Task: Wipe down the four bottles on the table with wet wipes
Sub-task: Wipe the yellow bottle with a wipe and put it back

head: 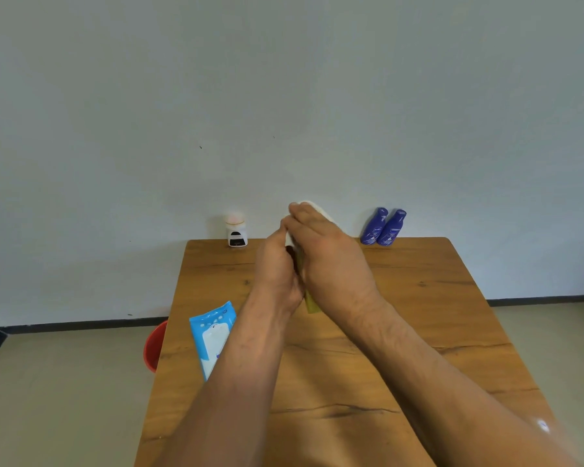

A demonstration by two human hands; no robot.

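Both hands meet above the middle of the wooden table (418,332). My left hand (275,267) grips a yellow-green bottle (311,303), of which only the lower end shows between the wrists. My right hand (327,261) presses a white wet wipe (319,208) over the bottle's upper part. A small white bottle with a pinkish cap (236,230) stands at the table's far edge on the left. Two blue bottles (383,227) stand side by side at the far edge on the right. A blue pack of wet wipes (209,335) lies by my left forearm.
A red bucket (154,347) stands on the floor beside the table's left edge. A plain wall runs right behind the table's far edge, with a dark baseboard along the floor.
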